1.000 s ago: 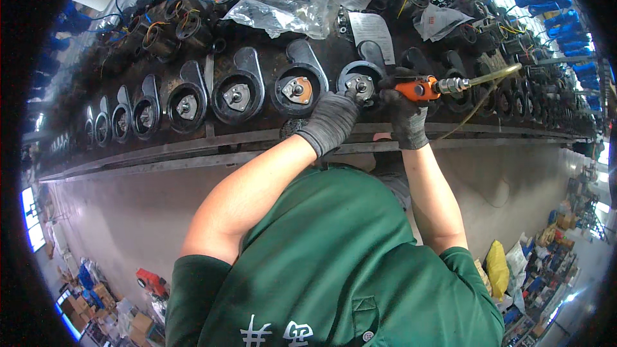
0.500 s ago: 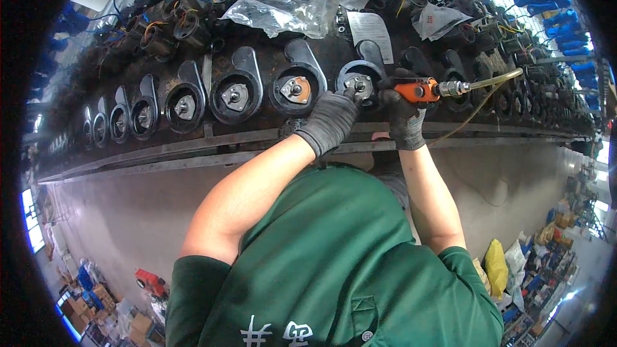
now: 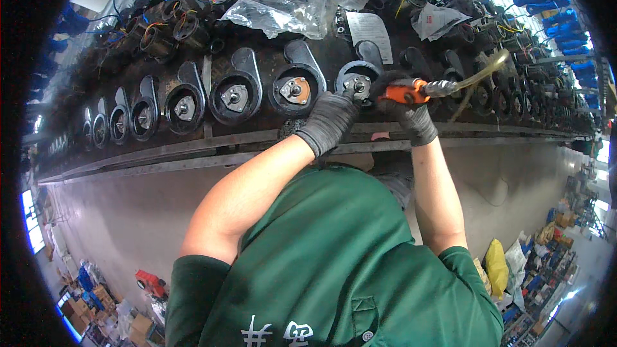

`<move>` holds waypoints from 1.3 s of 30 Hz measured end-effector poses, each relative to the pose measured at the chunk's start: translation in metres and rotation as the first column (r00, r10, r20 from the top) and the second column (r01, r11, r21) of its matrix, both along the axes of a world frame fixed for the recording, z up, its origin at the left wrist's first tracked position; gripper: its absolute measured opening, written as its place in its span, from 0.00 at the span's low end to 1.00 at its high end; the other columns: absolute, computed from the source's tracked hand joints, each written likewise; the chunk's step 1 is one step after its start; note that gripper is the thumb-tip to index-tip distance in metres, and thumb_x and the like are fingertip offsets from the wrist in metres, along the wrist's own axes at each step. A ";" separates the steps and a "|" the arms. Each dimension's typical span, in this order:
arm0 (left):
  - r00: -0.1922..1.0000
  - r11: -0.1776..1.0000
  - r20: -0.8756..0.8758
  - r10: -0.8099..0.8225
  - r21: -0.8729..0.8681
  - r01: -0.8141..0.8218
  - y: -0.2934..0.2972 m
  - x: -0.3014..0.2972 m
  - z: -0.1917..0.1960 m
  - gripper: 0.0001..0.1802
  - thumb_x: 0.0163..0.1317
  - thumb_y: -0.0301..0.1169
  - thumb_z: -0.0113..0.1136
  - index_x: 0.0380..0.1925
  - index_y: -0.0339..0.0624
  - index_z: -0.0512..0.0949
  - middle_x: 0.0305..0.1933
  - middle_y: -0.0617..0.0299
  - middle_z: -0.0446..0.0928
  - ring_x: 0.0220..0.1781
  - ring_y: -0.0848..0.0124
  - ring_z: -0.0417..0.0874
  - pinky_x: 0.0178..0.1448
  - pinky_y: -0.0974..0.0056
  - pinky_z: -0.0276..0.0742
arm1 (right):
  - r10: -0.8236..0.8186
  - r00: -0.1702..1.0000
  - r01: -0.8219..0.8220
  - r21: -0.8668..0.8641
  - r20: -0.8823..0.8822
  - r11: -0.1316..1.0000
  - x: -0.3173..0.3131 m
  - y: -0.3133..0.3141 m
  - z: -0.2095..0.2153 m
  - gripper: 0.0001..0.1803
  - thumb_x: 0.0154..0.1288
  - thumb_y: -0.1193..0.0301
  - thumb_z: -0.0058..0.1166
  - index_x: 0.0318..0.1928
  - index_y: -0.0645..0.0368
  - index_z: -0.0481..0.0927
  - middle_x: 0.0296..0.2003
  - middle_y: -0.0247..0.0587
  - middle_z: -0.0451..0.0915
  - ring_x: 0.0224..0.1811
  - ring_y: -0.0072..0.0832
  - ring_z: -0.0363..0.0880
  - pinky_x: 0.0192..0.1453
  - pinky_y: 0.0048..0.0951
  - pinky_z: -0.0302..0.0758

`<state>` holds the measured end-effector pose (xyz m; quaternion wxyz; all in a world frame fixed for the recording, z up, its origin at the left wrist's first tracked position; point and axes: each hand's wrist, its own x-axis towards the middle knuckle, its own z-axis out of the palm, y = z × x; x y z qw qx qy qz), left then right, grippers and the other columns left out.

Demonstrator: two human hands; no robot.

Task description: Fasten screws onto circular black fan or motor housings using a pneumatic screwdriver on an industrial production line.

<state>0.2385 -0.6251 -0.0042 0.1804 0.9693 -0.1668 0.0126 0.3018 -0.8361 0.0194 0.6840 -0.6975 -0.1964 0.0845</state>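
Ahead of me lies a round black housing [image 3: 357, 66] with a side spout and a grey metal plate [image 3: 357, 83] in its middle. My left hand [image 3: 331, 119], in a dark grey glove, closes over its near left rim, with fingertips reaching the metal plate. My right hand [image 3: 416, 122], gloved alike, is wrapped round an orange air tool [image 3: 407, 92] just right of the same housing. The tool's front end is hidden by dark blur and the glove. From its metal coupling [image 3: 442, 88] a yellowish air hose [image 3: 488, 69] bends away to the right.
More black housings [image 3: 235, 95] stand in a row to both sides along the bench's metal edge [image 3: 160, 157]. One holds an orange-tinted plate [image 3: 297, 90]. Behind lie a clear plastic bag [image 3: 283, 3], printed paper sheets [image 3: 371, 35] and motor parts with wires [image 3: 157, 40].
The tool has tilted and blurred as my right hand shifts and turns its wrist. The hose has swung with it. My left hand stays where it was.
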 end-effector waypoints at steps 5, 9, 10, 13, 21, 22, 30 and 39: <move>0.996 0.995 0.008 -0.086 0.045 0.085 -0.005 0.003 -0.003 0.16 0.62 0.30 0.56 0.50 0.41 0.78 0.33 0.52 0.84 0.34 0.55 0.86 0.36 0.50 0.78 | 0.233 0.956 -0.160 -0.350 0.177 0.923 0.012 -0.001 -0.007 0.28 0.54 0.72 0.74 0.55 0.57 0.77 0.45 0.35 0.81 0.46 0.27 0.79 0.53 0.31 0.80; 0.998 0.995 0.007 -0.069 0.074 0.069 -0.003 0.001 0.004 0.12 0.61 0.31 0.57 0.43 0.45 0.83 0.34 0.58 0.85 0.35 0.59 0.87 0.35 0.53 0.77 | -0.198 0.980 0.199 -0.022 0.021 0.980 -0.009 0.039 0.002 0.23 0.51 0.79 0.67 0.51 0.60 0.80 0.45 0.36 0.84 0.44 0.26 0.83 0.52 0.29 0.80; 0.998 0.995 0.007 -0.067 0.073 0.067 -0.003 0.002 0.003 0.12 0.61 0.31 0.57 0.43 0.45 0.83 0.34 0.58 0.85 0.35 0.59 0.87 0.35 0.53 0.77 | -0.199 0.978 0.199 -0.007 0.056 0.980 -0.010 0.037 -0.004 0.24 0.50 0.80 0.68 0.51 0.59 0.80 0.43 0.36 0.84 0.43 0.26 0.83 0.52 0.29 0.80; 0.994 0.998 -0.081 -0.067 -0.010 0.066 -0.005 0.004 -0.001 0.28 0.60 0.35 0.63 0.61 0.42 0.71 0.36 0.45 0.83 0.38 0.48 0.86 0.39 0.48 0.79 | -0.189 0.965 0.216 -0.144 0.183 0.966 -0.010 0.030 -0.017 0.26 0.47 0.82 0.69 0.49 0.58 0.79 0.38 0.36 0.83 0.42 0.26 0.82 0.50 0.30 0.81; 0.994 0.995 -0.075 -0.085 0.054 0.089 -0.002 0.005 -0.001 0.26 0.63 0.39 0.62 0.60 0.42 0.72 0.35 0.48 0.84 0.34 0.49 0.86 0.37 0.46 0.79 | -0.178 0.972 0.194 -0.097 0.151 0.976 -0.005 0.037 -0.011 0.22 0.50 0.72 0.74 0.43 0.58 0.75 0.36 0.34 0.77 0.37 0.32 0.77 0.43 0.32 0.77; 0.994 0.995 -0.073 -0.083 0.053 0.087 -0.003 0.004 -0.003 0.26 0.63 0.39 0.62 0.60 0.42 0.72 0.35 0.48 0.84 0.34 0.49 0.86 0.37 0.46 0.79 | -0.182 0.974 0.191 -0.059 0.133 0.980 -0.005 0.037 -0.010 0.21 0.51 0.73 0.73 0.42 0.58 0.74 0.36 0.34 0.77 0.37 0.31 0.77 0.43 0.32 0.77; 1.000 0.997 -0.025 0.011 -0.072 -0.013 -0.005 -0.002 0.011 0.09 0.60 0.29 0.56 0.39 0.46 0.83 0.35 0.57 0.84 0.36 0.58 0.87 0.37 0.51 0.79 | -0.182 0.967 0.208 -0.142 0.177 0.968 -0.005 0.041 -0.005 0.18 0.48 0.84 0.61 0.43 0.58 0.80 0.39 0.34 0.82 0.41 0.26 0.80 0.48 0.28 0.79; 0.996 0.998 -0.061 -0.059 0.018 0.060 -0.005 -0.001 0.016 0.12 0.63 0.28 0.54 0.45 0.43 0.81 0.34 0.55 0.85 0.34 0.54 0.88 0.32 0.51 0.80 | -0.212 0.973 0.223 -0.130 0.091 0.966 -0.012 0.046 0.009 0.18 0.50 0.82 0.65 0.43 0.58 0.79 0.37 0.33 0.81 0.41 0.24 0.80 0.47 0.28 0.80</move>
